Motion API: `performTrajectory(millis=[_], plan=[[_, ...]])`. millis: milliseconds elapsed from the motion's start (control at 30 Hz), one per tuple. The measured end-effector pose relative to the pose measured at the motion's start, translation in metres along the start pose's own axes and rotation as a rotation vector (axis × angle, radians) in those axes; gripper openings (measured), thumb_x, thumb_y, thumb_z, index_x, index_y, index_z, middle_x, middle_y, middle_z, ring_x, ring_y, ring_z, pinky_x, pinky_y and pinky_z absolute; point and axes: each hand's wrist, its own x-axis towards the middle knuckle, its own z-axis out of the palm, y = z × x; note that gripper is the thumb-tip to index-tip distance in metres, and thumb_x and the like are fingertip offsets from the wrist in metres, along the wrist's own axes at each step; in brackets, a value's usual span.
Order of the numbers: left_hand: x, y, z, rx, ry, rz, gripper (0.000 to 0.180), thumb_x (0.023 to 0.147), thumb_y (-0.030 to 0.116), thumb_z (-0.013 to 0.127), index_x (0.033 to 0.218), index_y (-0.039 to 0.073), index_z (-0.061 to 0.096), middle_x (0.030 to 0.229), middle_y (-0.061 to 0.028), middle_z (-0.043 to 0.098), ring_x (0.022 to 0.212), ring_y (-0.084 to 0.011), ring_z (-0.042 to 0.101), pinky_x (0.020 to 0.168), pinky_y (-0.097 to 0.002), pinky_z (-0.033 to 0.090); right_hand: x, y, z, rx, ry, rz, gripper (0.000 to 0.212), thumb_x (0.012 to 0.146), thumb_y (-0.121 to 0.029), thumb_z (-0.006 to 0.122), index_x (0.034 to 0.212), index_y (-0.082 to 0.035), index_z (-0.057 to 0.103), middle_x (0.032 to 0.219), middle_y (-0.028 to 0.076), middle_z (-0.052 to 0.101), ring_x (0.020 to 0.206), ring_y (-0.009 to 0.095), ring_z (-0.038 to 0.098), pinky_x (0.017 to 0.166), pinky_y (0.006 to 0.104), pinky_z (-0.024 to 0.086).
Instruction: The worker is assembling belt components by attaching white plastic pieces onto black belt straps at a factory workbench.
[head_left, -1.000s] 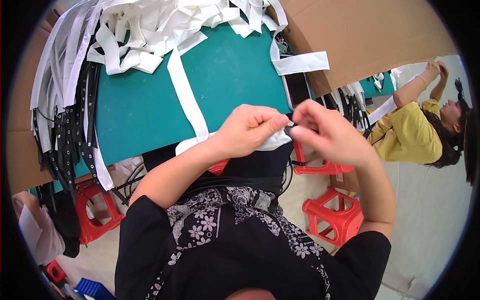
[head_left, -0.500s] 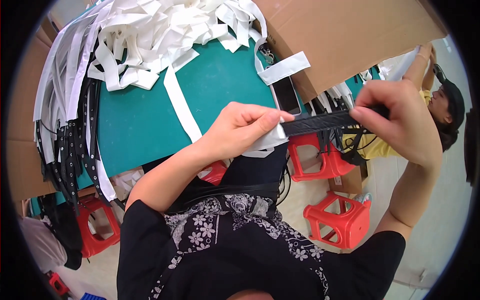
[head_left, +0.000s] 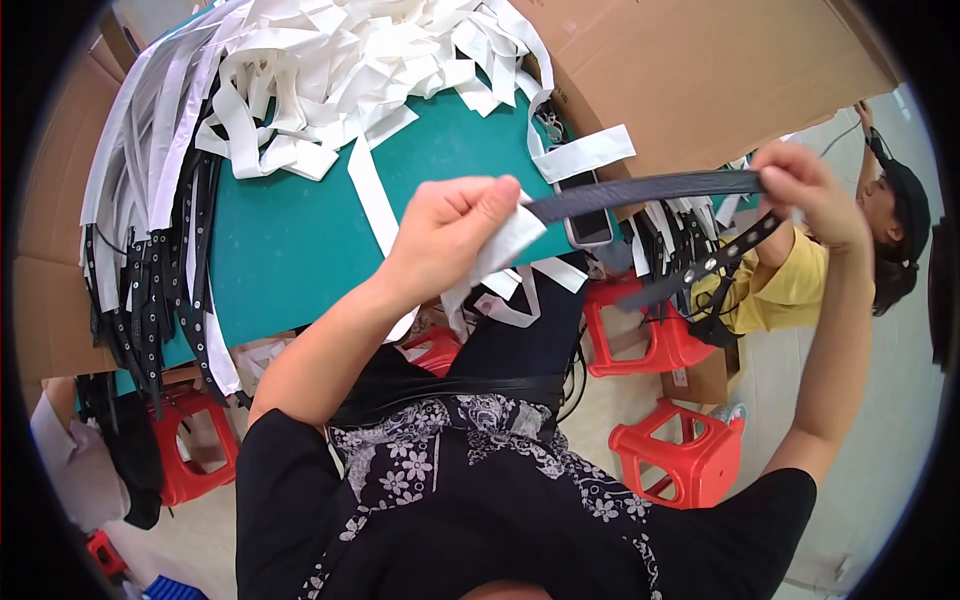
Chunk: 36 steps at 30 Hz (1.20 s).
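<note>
A black belt (head_left: 650, 195) is stretched between my two hands above the table's front right corner. My left hand (head_left: 450, 235) is closed on its left end, with a piece of white cloth strip (head_left: 512, 243) bunched under the fingers. My right hand (head_left: 810, 190) grips the belt farther right. From there its loose end, with metal eyelets, hangs back down to the left, its tip blurred. Behind my left hand, one white strip (head_left: 372, 195) lies across the green table (head_left: 290, 235). Beneath the belt rests a phone (head_left: 588, 222).
White strips (head_left: 350, 70) are heaped at the back. Black eyeleted belts with white strips (head_left: 150, 300) hang over the left edge. A large cardboard box (head_left: 700, 80) stands back right. Red stools (head_left: 680, 455) are below. At right, a co-worker in yellow (head_left: 790, 280) has an arm raised.
My right hand has moved up and slightly right, drawing out a longer stretch of belt. Its eyeleted loose end now shows. My left hand has tilted upward, still gripping.
</note>
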Motion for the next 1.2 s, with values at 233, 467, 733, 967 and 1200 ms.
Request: performTrajectory(millis=[233,467,733,967,1200], plan=[[0.013,0.026,0.027,-0.091,-0.125,0.101,0.035,0.099,0.028,0.048,0.106,-0.002,0.066,0.086,-0.0004,0.066,0.077,-0.0039,0.054,0.069,-0.0209,0.046,-0.007,-0.141,0.031,-0.588,-0.067,-0.031,0.016,0.081,-0.011,0.068,0.088,-0.002,0.057,0.079,-0.001,0.057,0.067,0.005,0.051,0.06,0.0192,0.041],[0.014,-0.01,0.001,0.021,-0.176,0.046,0.045,0.099,0.036,0.043,0.108,-0.003,0.064,0.093,-0.0067,0.068,0.083,-0.011,0.061,0.077,-0.0268,0.049,-0.009,-0.151,-0.003,-0.814,0.092,-0.277,0.025,0.077,-0.007,0.069,0.097,-0.001,0.056,0.082,-0.002,0.053,0.067,0.005,0.051,0.055,0.0203,0.041],[0.025,0.005,0.017,0.016,-0.188,0.104,0.046,0.098,0.039,0.043,0.106,-0.002,0.064,0.086,-0.0079,0.068,0.076,-0.0111,0.063,0.068,-0.0251,0.05,0.015,-0.189,0.048,-0.946,-0.088,-0.084,0.015,0.077,-0.01,0.068,0.084,0.0,0.059,0.068,0.003,0.054,0.061,0.008,0.055,0.052,0.0209,0.041],[0.039,0.03,0.035,-0.046,-0.01,0.312,0.036,0.098,0.03,0.049,0.09,0.0,0.066,0.067,0.0025,0.06,0.06,-0.0016,0.05,0.051,-0.0204,0.04,0.051,-0.12,0.081,-0.882,-0.179,-0.557,0.016,0.085,-0.015,0.063,0.08,0.0,0.06,0.062,0.007,0.057,0.059,0.018,0.059,0.057,0.0323,0.046],[0.003,0.001,0.005,0.001,0.071,0.029,0.039,0.099,0.029,0.047,0.072,0.002,0.059,0.058,0.0016,0.056,0.05,-0.0036,0.049,0.044,-0.0218,0.036,0.061,-0.056,0.012,-0.332,-0.356,0.031,0.032,0.093,-0.031,0.054,0.078,-0.004,0.057,0.064,-0.004,0.051,0.059,0.004,0.046,0.053,0.0202,0.037]])
